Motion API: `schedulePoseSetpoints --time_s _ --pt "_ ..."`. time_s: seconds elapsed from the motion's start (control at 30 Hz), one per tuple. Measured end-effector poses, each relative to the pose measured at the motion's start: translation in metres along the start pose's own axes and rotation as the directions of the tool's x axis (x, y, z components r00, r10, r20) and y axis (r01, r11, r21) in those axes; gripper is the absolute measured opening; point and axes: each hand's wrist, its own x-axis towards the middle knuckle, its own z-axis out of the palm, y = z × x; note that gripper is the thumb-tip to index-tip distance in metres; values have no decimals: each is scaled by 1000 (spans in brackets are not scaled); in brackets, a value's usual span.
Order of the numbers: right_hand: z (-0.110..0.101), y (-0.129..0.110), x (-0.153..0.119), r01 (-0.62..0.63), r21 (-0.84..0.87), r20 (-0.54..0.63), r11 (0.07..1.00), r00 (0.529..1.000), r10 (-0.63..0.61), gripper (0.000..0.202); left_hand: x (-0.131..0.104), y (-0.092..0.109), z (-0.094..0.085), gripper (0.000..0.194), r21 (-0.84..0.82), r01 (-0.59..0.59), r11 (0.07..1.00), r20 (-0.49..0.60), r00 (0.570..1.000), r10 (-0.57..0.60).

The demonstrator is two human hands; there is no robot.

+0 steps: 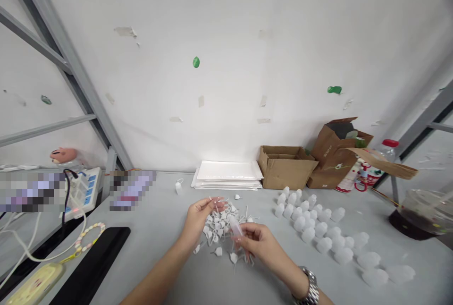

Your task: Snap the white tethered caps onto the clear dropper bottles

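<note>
My right hand [256, 239] is closed around a small translucent plastic bottle [235, 226], which it holds tilted over the near right side of a pile. That pile is made of small white caps with thin tails [216, 224], loosely heaped on the grey table. Over the pile's far left edge, my left hand [205, 210] has its fingertips pinched together; what they grip, if anything, is too small to make out. A few stray caps [218, 251] lie at the near edge of the heap. To the right, several frosted bottles [321, 229] lie or stand in loose rows.
White flat packs [228, 173] are stacked against the wall, beside an open cardboard box [288, 168] and a brown paper bag [331, 154]. A clear cup of dark drink [414, 222] stands far right. Leftward are a black pad [94, 262], a power strip [85, 191] and cables.
</note>
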Motion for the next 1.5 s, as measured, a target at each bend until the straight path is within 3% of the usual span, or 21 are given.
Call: schedulePoseSetpoints --time_s 0.1,0.17,0.9,1.27,1.5 --pt "9 5 -3 -34 -31 104 999 994 37 36 -10 3 10 38 -138 85 987 14 996 -83" --pt "13 8 -4 -50 -54 115 997 992 56 35 -14 4 14 36 -148 94 985 22 996 -92" --pt "11 8 4 -58 -84 -209 995 977 39 42 -21 5 13 25 -31 6 1000 142 990 -2" --pt "12 10 2 -43 -104 -171 994 985 24 38 -21 6 15 23 -30 26 999 174 985 -20" --pt "16 5 -2 16 -102 -158 995 987 -32 37 -26 2 17 21 -98 10 995 112 994 1"
